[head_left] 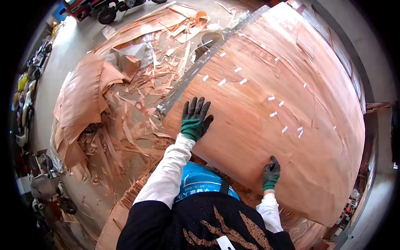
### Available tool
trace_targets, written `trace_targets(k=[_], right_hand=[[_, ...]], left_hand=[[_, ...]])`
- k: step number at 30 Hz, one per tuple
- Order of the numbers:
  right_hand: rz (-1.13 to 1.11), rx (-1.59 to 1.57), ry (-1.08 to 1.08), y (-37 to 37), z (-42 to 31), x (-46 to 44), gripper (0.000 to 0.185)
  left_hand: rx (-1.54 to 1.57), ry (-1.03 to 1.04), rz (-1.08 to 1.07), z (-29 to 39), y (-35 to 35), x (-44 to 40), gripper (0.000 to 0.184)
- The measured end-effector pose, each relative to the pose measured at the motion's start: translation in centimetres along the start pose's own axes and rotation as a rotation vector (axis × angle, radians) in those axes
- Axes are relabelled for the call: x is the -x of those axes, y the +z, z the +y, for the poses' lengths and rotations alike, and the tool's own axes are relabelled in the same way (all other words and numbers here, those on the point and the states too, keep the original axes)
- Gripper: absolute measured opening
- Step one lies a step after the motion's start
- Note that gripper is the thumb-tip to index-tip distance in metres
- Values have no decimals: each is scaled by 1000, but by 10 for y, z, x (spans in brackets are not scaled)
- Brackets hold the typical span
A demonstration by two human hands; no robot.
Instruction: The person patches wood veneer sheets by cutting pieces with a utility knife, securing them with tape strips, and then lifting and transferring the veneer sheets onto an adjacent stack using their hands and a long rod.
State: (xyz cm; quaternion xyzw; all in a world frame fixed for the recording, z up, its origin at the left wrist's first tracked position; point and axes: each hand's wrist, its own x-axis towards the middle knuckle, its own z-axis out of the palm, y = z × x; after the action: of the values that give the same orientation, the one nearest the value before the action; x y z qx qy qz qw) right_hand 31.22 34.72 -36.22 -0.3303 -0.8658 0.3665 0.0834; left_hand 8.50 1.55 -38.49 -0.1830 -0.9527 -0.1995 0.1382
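Observation:
A broad reddish-brown wood veneer sheet (237, 129) lies on a large stack in front of me, with several small white tape pieces (273, 114) stuck on it. My left hand (194, 121), in a black and green glove, lies flat on the sheet near its left corner, fingers spread. In a matching glove, my right hand (271, 174) rests on the sheet near the front edge, its fingers pointing away from me and partly foreshortened. Nothing shows in either hand. Cracks and lifted slivers run across the right part of the sheet.
A dark strip (183, 87) borders the stack's left edge. Torn veneer scraps (125, 121) cover the floor on the left, with a bent veneer pile (81, 91) among them. A wheeled vehicle (107, 15) stands at the top left; scooters (25, 108) line the far left.

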Motion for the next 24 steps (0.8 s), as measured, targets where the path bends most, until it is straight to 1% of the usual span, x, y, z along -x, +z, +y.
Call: trace_targets(k=[2, 3, 5, 6, 8, 9, 11, 13, 14, 15, 17, 19, 20, 21, 23, 24], right_hand=[[86, 9, -157, 8, 26, -4, 31], [84, -37, -140, 12, 38, -7, 31], [80, -135, -102, 18, 55, -7, 32], [74, -89, -82, 18, 51, -3, 32], [71, 5, -28, 16, 15, 5, 34], [25, -5, 43, 13, 2, 8, 34], [-53, -34, 190, 4, -13, 7, 34], [14, 71, -24, 10, 13, 2, 35], [46, 131, -129, 10, 24, 1, 35], [42, 110, -125, 6, 21, 1, 35], [38, 71, -117, 1, 5, 4, 35], [54, 87, -152, 5, 18, 2, 36], [58, 93, -175, 7, 25, 1, 36], [41, 99, -155, 6, 24, 2, 36], [-4, 102, -118, 2, 19, 3, 37], [-88, 73, 8, 9, 35, -3, 39]], left_hand=[[31, 0, -24, -5, 4, 4, 54], [49, -1, -33, -7, 6, 5, 53], [52, 26, -49, -16, 3, 4, 53], [52, 27, -53, -18, 1, 4, 53], [55, 39, -73, -23, 0, 2, 53], [31, 53, -77, -24, 2, 2, 52], [-13, 64, -158, -27, -1, -6, 53], [39, 81, -189, -46, 12, -23, 55], [8, 112, -196, -46, 6, -38, 57], [-21, 144, -202, -43, -5, -57, 60], [-45, 311, -258, -43, -11, -90, 70], [-106, 342, -446, -40, -9, -116, 79], [-194, 271, -601, -33, -10, -124, 86], [-201, 281, -641, -35, -8, -128, 84], [-403, 275, -705, -1, -30, -136, 80], [-385, 336, -647, -7, -24, -132, 76]])
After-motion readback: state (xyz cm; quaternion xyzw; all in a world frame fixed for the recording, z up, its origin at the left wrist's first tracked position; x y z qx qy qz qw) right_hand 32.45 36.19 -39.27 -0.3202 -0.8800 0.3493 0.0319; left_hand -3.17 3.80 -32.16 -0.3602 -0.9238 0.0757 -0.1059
